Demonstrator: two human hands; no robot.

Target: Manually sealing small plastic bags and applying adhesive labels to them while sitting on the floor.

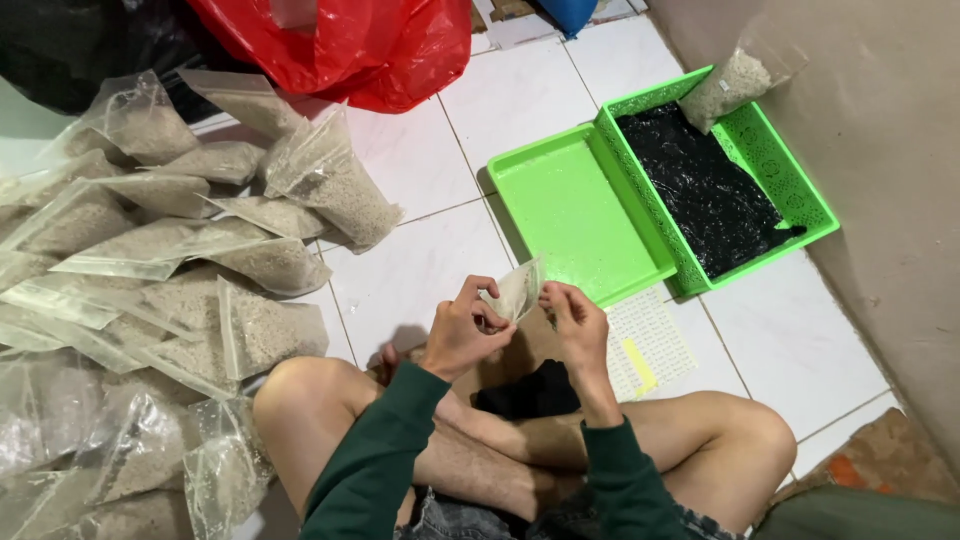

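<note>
I sit cross-legged on a white tiled floor. My left hand [462, 330] and my right hand [578, 328] are raised over my legs, both pinching one small clear plastic bag [515, 292] between their fingertips. The bag looks nearly empty and flat. A bright green flat tray [570, 215] lies on the floor just beyond the hands. Next to it stands a green perforated basket [790, 190] lined with black plastic [705, 190], and one filled bag of pale grains [728, 88] leans in its far corner.
Several clear bags of pale grains [160, 270] are heaped on the floor at the left. A red plastic bag [350, 45] and a black one [70, 45] lie behind them. A white sheet with a yellow strip [645, 345] lies by my right knee. A wall [880, 150] runs along the right.
</note>
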